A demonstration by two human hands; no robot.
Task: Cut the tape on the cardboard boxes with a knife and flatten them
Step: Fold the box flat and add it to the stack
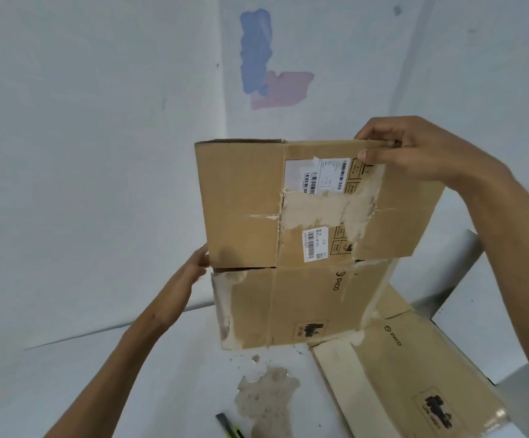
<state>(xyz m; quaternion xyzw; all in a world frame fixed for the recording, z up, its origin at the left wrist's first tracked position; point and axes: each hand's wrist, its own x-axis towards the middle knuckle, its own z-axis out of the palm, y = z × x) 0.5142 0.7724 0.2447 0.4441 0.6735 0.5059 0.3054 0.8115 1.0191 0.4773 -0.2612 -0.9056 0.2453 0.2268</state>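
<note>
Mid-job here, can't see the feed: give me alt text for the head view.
Both hands hold up a cardboard box: the right hand pinches its top edge, the left hand touches its left side. A flattened box and a knife lie on the floor below.

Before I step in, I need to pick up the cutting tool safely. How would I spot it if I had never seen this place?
Start at the brown cardboard box held upright by the left hand and right hand. Drop to the white floor below it and find the grey patch of chipped paint. The slim dark knife with a yellow-green stripe lies just left of that patch, the only narrow, non-cardboard thing there.
</note>
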